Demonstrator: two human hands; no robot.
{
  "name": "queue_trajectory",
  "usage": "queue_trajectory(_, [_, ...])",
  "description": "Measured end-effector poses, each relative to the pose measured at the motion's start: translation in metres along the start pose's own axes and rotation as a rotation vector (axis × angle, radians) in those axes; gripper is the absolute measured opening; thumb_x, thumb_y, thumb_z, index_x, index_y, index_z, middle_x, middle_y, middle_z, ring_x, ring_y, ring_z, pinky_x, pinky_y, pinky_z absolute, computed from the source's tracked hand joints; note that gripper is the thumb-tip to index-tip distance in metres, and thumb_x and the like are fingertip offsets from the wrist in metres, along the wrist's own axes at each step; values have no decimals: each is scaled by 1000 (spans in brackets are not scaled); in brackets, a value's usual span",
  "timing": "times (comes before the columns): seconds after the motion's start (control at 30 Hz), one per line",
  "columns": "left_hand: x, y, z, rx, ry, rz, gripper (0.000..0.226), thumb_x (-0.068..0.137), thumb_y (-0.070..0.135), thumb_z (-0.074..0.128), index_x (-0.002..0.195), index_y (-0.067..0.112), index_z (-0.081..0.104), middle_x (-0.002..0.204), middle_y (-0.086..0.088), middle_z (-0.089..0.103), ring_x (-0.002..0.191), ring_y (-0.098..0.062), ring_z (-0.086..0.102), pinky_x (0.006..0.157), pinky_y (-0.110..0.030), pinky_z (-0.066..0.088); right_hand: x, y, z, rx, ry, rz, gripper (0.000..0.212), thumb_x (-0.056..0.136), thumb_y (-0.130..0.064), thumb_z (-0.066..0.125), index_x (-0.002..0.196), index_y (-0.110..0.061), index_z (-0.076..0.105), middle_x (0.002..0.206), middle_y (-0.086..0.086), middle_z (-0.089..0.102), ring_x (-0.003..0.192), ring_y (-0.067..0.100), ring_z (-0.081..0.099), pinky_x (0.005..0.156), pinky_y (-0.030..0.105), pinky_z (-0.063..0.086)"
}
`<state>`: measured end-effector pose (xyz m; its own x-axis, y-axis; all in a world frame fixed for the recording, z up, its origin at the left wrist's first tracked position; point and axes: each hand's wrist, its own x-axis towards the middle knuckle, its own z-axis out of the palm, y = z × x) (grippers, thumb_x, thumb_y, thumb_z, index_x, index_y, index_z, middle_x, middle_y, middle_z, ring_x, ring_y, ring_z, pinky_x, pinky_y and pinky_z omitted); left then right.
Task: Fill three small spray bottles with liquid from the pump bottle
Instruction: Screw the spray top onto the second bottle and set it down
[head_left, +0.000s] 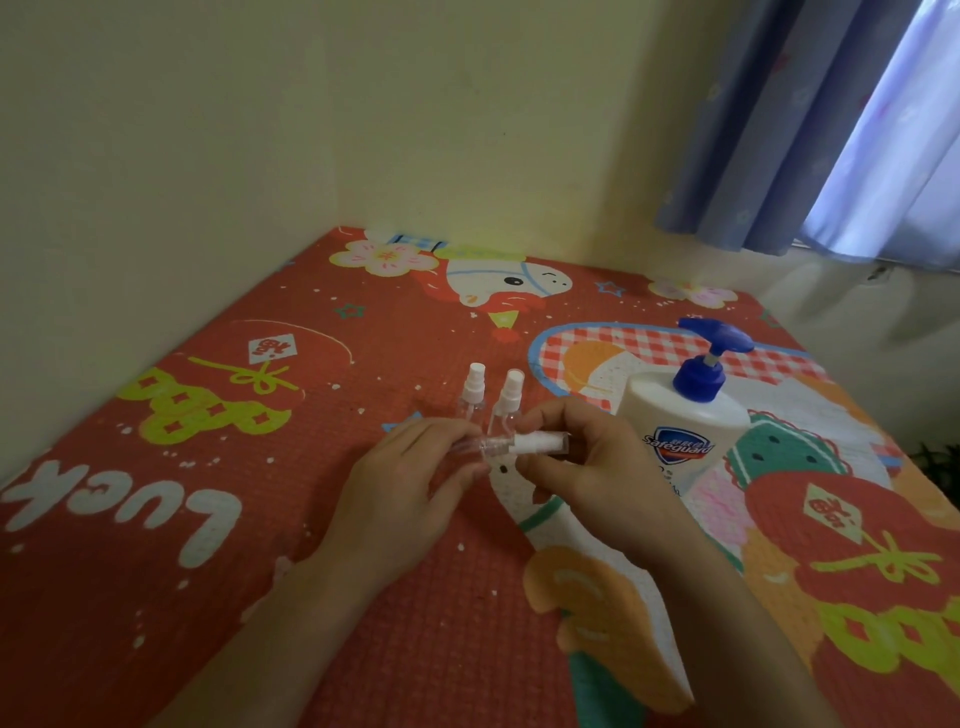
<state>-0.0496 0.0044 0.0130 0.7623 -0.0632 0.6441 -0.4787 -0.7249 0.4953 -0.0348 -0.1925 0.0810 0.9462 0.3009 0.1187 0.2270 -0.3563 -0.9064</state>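
Small clear spray bottle (514, 445) is being held sideways just above the red mat (156, 519). Body is being pinched by the left hand (410, 488), white cap end by the right hand (587, 467). Its transparent body is being half hidden by fingers.

The white pump bottle (680, 421) bore a blue shield label reading "Safeguard". The red printed mat (156, 519) carried "LUCK", seen upside down.

We count three small clear spray bottles: the left standing bottle (474, 388), the right standing bottle (510, 396) and the held bottle (524, 445). We count one pump bottle (680, 415).
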Motion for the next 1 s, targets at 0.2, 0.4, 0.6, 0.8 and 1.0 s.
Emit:
queue_trajectory(0.2, [0, -2, -5, 4, 15, -65, 33, 91, 46, 60, 117, 26, 66, 101, 28, 57, 91, 9, 52, 81, -1, 38, -1, -1, -10, -68, 19, 8, 13, 91, -12, 69, 96, -23, 66, 71, -12, 70, 61, 5, 65, 48, 12, 46])
queue_trajectory(0.4, [1, -5, -7, 12, -2, -115, 35, 95, 54, 50, 118, 30, 63, 99, 22, 64, 84, 3, 59, 73, -20, 51, -2, -5, -15, -116, 126, -15, 7, 88, -21, 72, 91, -24, 67, 75, -1, 73, 65, 14, 69, 58, 25, 58])
queue_trajectory(0.6, [4, -7, -15, -40, 56, -254, 31, 94, 55, 47, 116, 35, 57, 101, 23, 65, 89, -4, 67, 75, -29, 54, 0, -3, -11, -139, 207, -21, 10, 85, -22, 75, 86, -24, 65, 76, -6, 73, 65, 6, 69, 60, 25, 57])
queue_trajectory(0.8, [4, -3, -13, -104, 95, -280, 37, 92, 56, 50, 115, 27, 55, 100, 19, 67, 80, 5, 61, 68, -14, 42, 3, 27, 18, -336, 189, 33, 15, 89, -30, 72, 92, -39, 60, 87, -25, 63, 83, -6, 62, 72, 15, 53])
queue_trajectory(1.0, [2, -3, -9, -133, 133, -271, 34, 95, 57, 48, 116, 31, 51, 98, 17, 71, 87, -6, 70, 70, -31, 56, 4, 52, 39, -532, 176, -26, 18, 90, -39, 67, 107, -35, 68, 101, -13, 66, 87, 3, 60, 80, 30, 57])
